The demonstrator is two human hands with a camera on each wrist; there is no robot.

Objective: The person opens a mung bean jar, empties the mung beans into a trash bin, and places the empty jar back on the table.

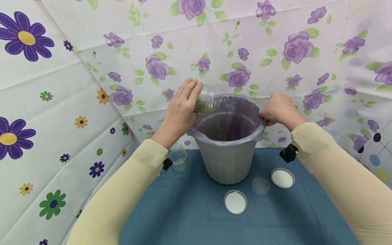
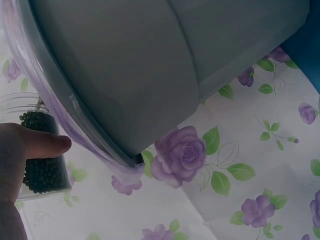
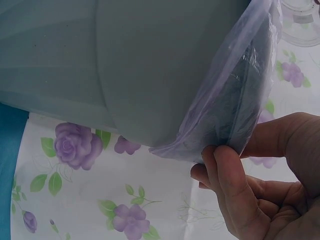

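Observation:
My left hand (image 1: 181,107) grips a clear plastic jar (image 1: 209,95), tipped sideways over the left rim of a grey trash bin (image 1: 226,161). Small green beans (image 2: 45,175) fill part of the jar, and a thin stream of them falls from its mouth into the bin. A translucent purple bin liner (image 1: 260,131) covers the inside and folds over the rim. On the right side, my right hand (image 1: 279,108) pinches the liner's edge at the rim between thumb and fingers, as the right wrist view shows. The bottom of the bin is hidden from sight.
On the blue tablecloth (image 1: 196,217), an upright clear jar (image 1: 179,160) stands left of the bin. Two shallow dishes of white material, one in front (image 1: 235,202) and another at right (image 1: 282,178), flank a clear lid (image 1: 260,186). A flowered sheet (image 1: 128,64) hangs behind.

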